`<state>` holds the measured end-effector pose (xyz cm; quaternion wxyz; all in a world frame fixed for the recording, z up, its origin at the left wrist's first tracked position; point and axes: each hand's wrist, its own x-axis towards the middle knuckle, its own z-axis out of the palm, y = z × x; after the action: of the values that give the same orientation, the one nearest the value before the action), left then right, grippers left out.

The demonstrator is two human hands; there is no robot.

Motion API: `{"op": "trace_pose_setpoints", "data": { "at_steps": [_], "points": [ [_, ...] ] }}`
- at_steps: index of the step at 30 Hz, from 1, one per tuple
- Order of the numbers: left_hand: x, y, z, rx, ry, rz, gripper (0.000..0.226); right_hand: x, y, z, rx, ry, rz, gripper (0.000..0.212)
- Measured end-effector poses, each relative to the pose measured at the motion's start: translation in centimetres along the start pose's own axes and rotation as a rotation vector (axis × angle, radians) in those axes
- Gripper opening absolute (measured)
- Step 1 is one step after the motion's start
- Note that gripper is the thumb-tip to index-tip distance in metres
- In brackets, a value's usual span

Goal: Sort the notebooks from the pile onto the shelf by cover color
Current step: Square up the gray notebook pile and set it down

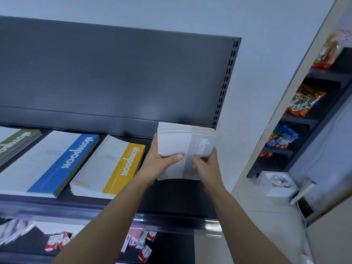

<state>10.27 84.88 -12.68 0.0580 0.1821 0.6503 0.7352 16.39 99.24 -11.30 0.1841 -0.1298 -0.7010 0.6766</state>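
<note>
A stack of notebooks [177, 141] with a grey-striped cover on top is held above the right end of the dark shelf [171, 195]. My left hand [159, 162] grips its left edge, thumb across the cover. My right hand [206, 164] grips the lower right part, fingers curled onto the cover. A yellow edge shows deeper in this stack. On the shelf to the left lie a yellow-striped pile [112, 166], a blue-striped pile [57, 162] and a green-striped pile [17, 143].
The shelf's dark back panel [114, 73] rises behind the piles. A lower shelf holds small red-and-white boxes [59, 242]. To the right stands a second rack with snack packets [304, 101], and a white box [276, 185] sits on the floor.
</note>
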Motion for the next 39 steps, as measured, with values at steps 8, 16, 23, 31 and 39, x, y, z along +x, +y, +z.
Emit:
{"op": "trace_pose_setpoints", "data": {
  "at_steps": [8, 16, 23, 31, 39],
  "points": [
    [1.4, 0.1, -0.6, 0.095, -0.024, -0.034, 0.083, 0.8, -5.2, 1.1, -1.037, 0.169, -0.831, 0.074],
    [1.9, -0.6, -1.0, 0.138, -0.044, -0.044, 0.081, 1.8, -6.3, 1.1, -1.156, -0.02, -0.753, 0.068],
    [1.3, -2.2, -1.6, 0.322, -0.033, -0.098, 0.071, 1.5, -1.8, -1.5, -0.167, -0.118, -0.101, 0.075],
    [1.4, -1.8, -0.9, 0.587, 0.076, -0.017, 0.062, 1.6, 1.2, -1.9, -0.51, -0.086, -0.103, 0.024],
    [1.5, 0.1, -0.7, 0.996, 0.067, -0.305, 0.075, 1.6, 1.6, -2.3, -0.541, -0.096, 0.084, 0.03]
  ]
}}
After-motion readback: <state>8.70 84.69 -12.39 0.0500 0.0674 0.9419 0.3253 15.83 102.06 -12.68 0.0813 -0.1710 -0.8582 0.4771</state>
